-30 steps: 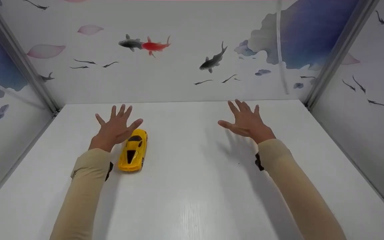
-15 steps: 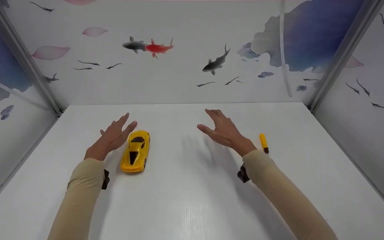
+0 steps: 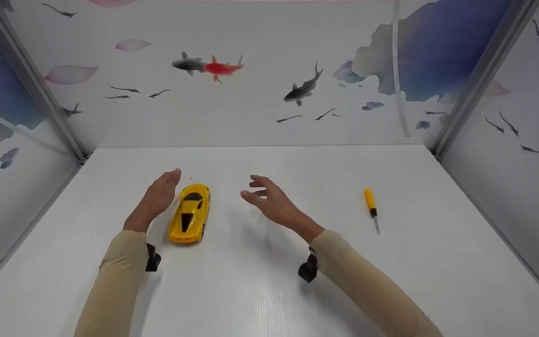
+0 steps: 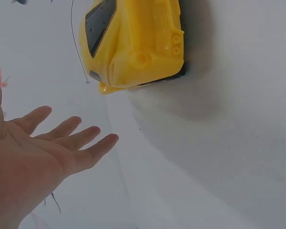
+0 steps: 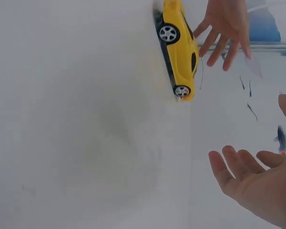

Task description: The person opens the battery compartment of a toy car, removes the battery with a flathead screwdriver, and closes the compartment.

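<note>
A yellow toy car (image 3: 190, 213) (image 4: 133, 45) (image 5: 177, 50) with dark windows and a thin wire aerial stands on the white table (image 3: 269, 281). My left hand (image 3: 158, 196) (image 4: 43, 157) hovers just left of the car, palm turned toward it, fingers straight, not touching. My right hand (image 3: 269, 199) (image 5: 255, 183) is open in the air a little right of the car, fingers loosely spread, holding nothing. In the right wrist view the left hand (image 5: 226, 28) shows beyond the car.
A small screwdriver (image 3: 371, 208) with a yellow handle lies on the table to the right, tip pointing toward me. Walls (image 3: 260, 75) papered with fish and petals close in the table at the back and both sides.
My right hand has swung left from the right side toward the car, uncovering the screwdriver. My left hand has turned edge-on beside the car and drawn back slightly.
</note>
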`<state>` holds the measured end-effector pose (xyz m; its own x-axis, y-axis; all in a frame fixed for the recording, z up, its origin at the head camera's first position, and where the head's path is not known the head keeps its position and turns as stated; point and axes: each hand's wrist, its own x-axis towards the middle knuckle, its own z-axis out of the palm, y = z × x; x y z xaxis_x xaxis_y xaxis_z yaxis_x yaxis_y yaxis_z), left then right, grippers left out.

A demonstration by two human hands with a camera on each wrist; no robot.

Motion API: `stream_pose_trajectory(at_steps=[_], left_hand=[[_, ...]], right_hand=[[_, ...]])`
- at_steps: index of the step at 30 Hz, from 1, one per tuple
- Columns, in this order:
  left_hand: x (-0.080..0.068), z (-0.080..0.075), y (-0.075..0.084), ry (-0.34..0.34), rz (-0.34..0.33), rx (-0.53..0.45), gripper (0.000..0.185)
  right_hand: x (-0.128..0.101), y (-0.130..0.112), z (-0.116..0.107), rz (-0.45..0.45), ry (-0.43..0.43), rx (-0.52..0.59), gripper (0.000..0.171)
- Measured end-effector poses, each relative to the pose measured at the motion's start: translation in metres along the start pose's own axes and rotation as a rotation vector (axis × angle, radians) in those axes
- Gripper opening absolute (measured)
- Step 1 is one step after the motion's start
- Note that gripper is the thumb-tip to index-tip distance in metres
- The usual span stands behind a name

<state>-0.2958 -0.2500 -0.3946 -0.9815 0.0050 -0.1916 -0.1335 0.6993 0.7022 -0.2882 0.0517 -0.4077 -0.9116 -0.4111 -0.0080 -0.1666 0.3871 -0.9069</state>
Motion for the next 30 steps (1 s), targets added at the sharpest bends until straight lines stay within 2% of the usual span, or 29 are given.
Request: stream_pose_trajectory(at_steps=[7, 13, 20, 26, 30], left_hand=[[0.005, 0.008, -0.007, -0.003, -0.025, -0.056, 0.08], [0.009, 0.013, -0.015, -0.023, -0.003, -0.112, 0.069], [0.017, 0.012, -0.02, -0.023, -0.016, -0.131, 0.061], [0.021, 0.016, -0.02, -0.033, -0.041, -0.131, 0.058], [0.024, 0.018, -0.018, -0.038, -0.065, -0.115, 0.059]], right_hand=[[0.003, 0.0, 0.032, 0.128, -0.075, 0.232, 0.071], [0.004, 0.001, 0.054, 0.207, -0.156, 0.433, 0.076], [0.004, 0.001, 0.076, 0.324, -0.22, 0.58, 0.076], [0.004, 0.0, 0.09, 0.411, -0.231, 0.702, 0.073], [0.005, -0.003, 0.101, 0.456, -0.226, 0.745, 0.073]])
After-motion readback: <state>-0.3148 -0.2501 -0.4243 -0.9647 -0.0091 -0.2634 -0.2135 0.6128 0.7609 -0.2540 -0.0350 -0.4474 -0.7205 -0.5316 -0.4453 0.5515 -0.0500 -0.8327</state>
